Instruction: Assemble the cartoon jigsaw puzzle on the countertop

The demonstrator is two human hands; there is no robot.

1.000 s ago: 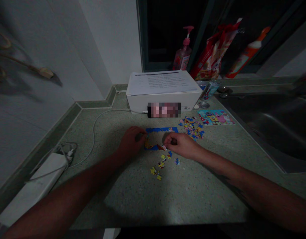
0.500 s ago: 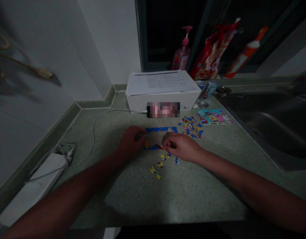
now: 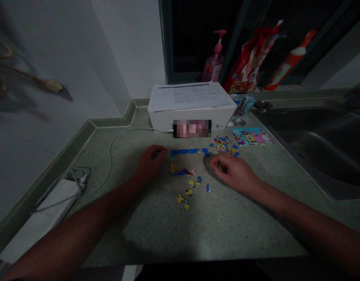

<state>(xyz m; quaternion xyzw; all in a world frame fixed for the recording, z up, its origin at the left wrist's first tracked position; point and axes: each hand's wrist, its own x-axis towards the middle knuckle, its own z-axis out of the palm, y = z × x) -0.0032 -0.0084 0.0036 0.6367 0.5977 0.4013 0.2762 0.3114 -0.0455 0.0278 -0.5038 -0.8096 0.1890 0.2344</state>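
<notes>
A partly joined jigsaw puzzle (image 3: pixel 176 172) lies on the counter, its blue-edged pieces forming a frame along the top, left and bottom around a bare middle. Just off its left side is my left hand (image 3: pixel 152 162), thumb and forefinger apart and holding nothing. My right hand (image 3: pixel 234 169) hovers right of the frame with curled fingers, thumb and forefinger close together; I see nothing in them. Below the frame are several loose yellow pieces (image 3: pixel 189 192) and a small blue-and-white piece (image 3: pixel 208 188). Beyond my right hand sits a pile of mixed pieces (image 3: pixel 222 144).
A colourful picture card (image 3: pixel 253 136) rests beside the sink (image 3: pixel 317 136). Behind the puzzle, a phone (image 3: pixel 192 128) leans on a white box (image 3: pixel 159 117) topped with paper. A can (image 3: pixel 246 105) stands right of it. A power strip (image 3: pixel 51 210) with a cable lies at left.
My right hand has moved right, off the frame's lower right corner, uncovering a pinkish piece at the end of the bottom edge. My left hand has drawn slightly left from the frame.
</notes>
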